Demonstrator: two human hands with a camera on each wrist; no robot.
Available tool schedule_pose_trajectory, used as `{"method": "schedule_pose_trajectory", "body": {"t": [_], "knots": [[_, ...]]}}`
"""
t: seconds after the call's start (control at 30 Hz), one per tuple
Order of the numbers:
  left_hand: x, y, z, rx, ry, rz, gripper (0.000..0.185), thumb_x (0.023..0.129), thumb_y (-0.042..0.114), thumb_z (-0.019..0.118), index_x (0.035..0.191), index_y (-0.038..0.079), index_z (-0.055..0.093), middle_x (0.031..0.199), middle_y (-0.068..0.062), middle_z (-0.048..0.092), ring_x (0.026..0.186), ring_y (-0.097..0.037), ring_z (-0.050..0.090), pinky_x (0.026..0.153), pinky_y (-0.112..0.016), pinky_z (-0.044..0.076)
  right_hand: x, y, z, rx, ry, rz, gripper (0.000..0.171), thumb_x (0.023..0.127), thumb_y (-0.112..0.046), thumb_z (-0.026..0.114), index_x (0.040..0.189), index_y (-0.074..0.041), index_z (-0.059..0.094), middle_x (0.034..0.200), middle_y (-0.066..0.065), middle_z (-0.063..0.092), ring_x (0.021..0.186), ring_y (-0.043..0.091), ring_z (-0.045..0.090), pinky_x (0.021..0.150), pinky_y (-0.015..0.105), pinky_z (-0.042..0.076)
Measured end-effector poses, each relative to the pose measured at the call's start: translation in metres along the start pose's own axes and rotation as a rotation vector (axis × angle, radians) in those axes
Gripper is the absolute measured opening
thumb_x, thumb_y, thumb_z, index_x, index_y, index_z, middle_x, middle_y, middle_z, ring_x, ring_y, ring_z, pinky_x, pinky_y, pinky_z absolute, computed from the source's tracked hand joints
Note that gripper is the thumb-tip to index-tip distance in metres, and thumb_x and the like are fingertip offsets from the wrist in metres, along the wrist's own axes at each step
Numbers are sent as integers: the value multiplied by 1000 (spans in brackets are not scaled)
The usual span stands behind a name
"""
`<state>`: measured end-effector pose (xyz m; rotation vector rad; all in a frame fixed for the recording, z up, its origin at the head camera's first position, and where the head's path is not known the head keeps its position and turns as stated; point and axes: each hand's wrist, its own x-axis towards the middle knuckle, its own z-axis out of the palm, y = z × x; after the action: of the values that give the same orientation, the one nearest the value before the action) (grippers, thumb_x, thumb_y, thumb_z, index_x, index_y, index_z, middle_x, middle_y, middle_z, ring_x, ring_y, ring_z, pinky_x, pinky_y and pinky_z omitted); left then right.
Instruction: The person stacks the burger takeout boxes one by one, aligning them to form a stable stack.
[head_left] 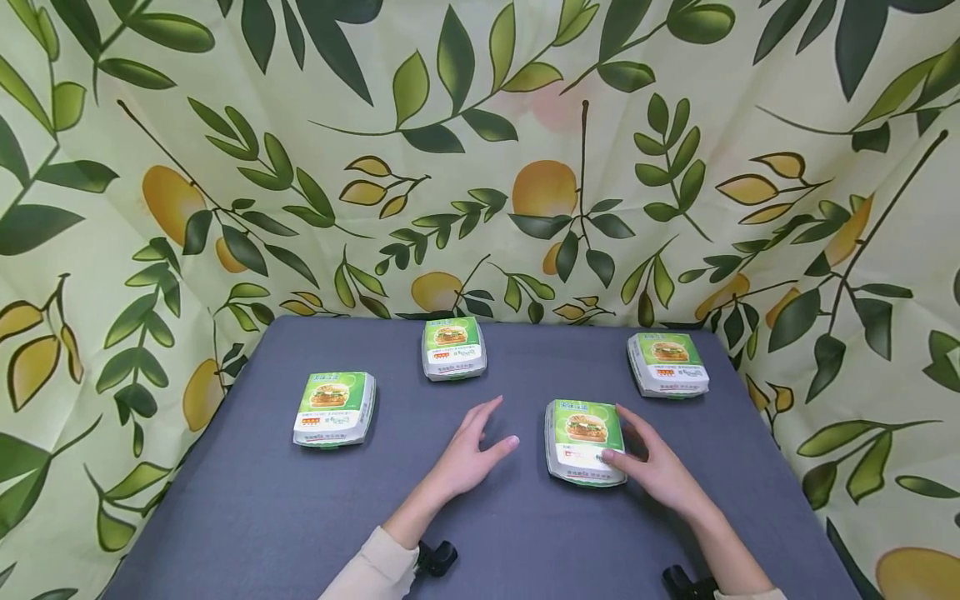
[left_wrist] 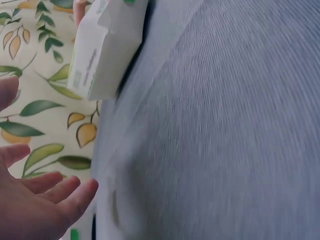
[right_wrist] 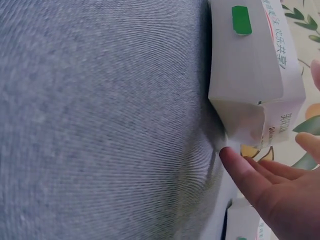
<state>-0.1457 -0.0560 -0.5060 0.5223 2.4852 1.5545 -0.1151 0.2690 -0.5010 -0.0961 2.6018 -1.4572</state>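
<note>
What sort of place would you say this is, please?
Probably a staged recording setup, not a kitchen: a grey table, a leaf-and-lemon backdrop cloth draped around it, and four identical burger boxes spaced out.

Four boxes spread across the worktop [head_left: 247, 517], both hands in at the near one.

Near box [head_left: 585, 440] sits front and centre-right, right hand [head_left: 654, 467] against its right side, left hand [head_left: 468, 457] lying on the worktop just left of it, apart from it. Left box [head_left: 333, 408] lies well off to the left; back box [head_left: 453, 347] sits behind, toward the cloth backdrop [head_left: 480, 167]; right box [head_left: 667, 363] lies behind and right.
</note>
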Motion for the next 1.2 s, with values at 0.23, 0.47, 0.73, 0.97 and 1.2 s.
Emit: {"method": "schedule_pose_trajectory", "body": {"t": [0.23,0.47,0.73,0.97,1.2], "knots": [[13,8,23,-68,-37,33,67,100,40,65,158,20,39,156,-12,37,141,-33,42,106,-49,46,2,5,1,45,0,6,83,95,-37,73,160,-12,28,161,25,26,145,51,27,108,67,32],[21,14,41,-88,-98,11,70,98,36,69,158,16,38,153,-14,39,136,-34,45,103,-44,49,4,4,2,69,-21,17,79,96,-34,72,159,-11,31,161,26,26,143,52,29,108,67,33],[28,10,55,-86,-145,-4,71,96,34,71,157,17,40,143,-14,46,125,-26,52,94,-27,52,7,6,5,121,-21,-5,79,95,-28,73,159,-9,31,161,24,28,141,48,37,100,48,45],[29,6,60,-77,-144,7,72,95,32,72,158,18,39,139,-13,49,119,-21,55,89,-24,53,11,7,10,151,-20,-14,78,95,-26,75,158,-9,32,160,22,29,137,45,43,91,30,49],[27,6,56,-59,-142,-5,71,95,32,73,157,19,40,137,-13,50,117,-21,57,89,-24,53,13,5,16,136,-13,-24,77,94,-27,76,157,-10,34,161,22,28,136,47,44,92,36,50]]}}
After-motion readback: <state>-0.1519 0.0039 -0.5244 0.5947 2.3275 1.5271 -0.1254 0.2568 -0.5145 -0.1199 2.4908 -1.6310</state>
